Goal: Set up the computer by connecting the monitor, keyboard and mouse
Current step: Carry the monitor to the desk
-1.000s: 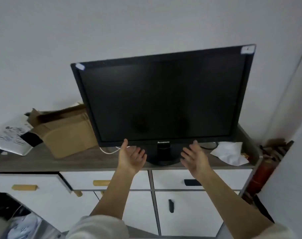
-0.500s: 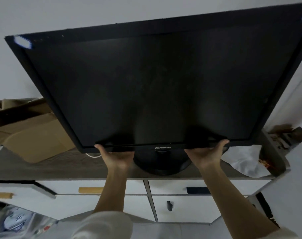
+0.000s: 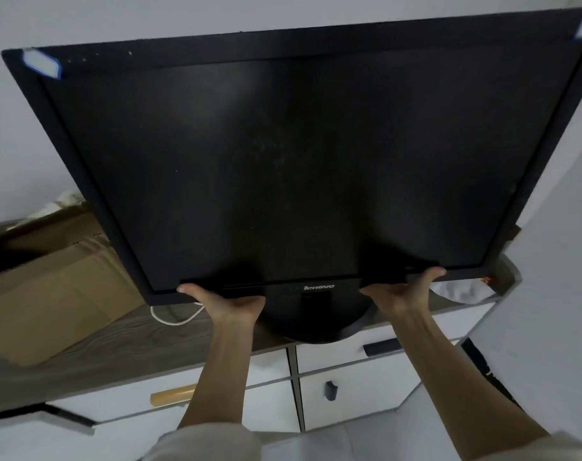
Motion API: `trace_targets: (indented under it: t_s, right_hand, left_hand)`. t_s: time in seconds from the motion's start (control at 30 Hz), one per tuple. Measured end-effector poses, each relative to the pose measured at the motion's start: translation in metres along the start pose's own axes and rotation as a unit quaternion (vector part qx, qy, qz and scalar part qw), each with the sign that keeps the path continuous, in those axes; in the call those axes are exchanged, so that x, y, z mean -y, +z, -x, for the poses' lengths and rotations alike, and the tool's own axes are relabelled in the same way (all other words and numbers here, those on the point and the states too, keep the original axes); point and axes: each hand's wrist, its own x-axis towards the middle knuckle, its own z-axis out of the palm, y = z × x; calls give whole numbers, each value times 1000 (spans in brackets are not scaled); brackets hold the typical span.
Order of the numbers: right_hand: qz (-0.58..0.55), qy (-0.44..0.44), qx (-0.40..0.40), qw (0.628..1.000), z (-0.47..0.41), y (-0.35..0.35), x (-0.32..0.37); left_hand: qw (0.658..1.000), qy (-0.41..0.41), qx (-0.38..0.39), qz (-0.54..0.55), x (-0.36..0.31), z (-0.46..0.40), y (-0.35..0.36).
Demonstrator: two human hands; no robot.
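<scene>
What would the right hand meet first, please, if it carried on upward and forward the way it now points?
The right hand already grips the monitor by its bottom edge, so the monitor's underside blocks it at once; beyond that, depth is unclear.

Brown cardboard box (image 3: 50, 294) at 9 o'clock, lying on the grey wood-grain cabinet top (image 3: 143, 344). Thin white cable (image 3: 176, 319) looped on the top just right of the box (its ends are hidden). White drawer fronts below: one tan wooden handle (image 3: 173, 394) at 7 o'clock, one black flat handle (image 3: 382, 347) and one small black knob (image 3: 330, 390) toward 5 o'clock. Crumpled white paper (image 3: 462, 291) at 3 o'clock. Plain white wall (image 3: 150, 18) at 12 o'clock.
</scene>
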Motion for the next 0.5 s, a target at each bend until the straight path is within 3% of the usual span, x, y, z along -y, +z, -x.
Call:
trace_targets:
  t_s: [0.23, 0.5]
  right_hand:
    - [-57, -73, 13, 996, 49, -9, 22]
    - [-128, -209, -19, 969, 146, -55, 89]
  left_hand:
    - [996, -65, 26, -45, 20, 19, 16]
    - [968, -210, 99, -93, 107, 49, 22]
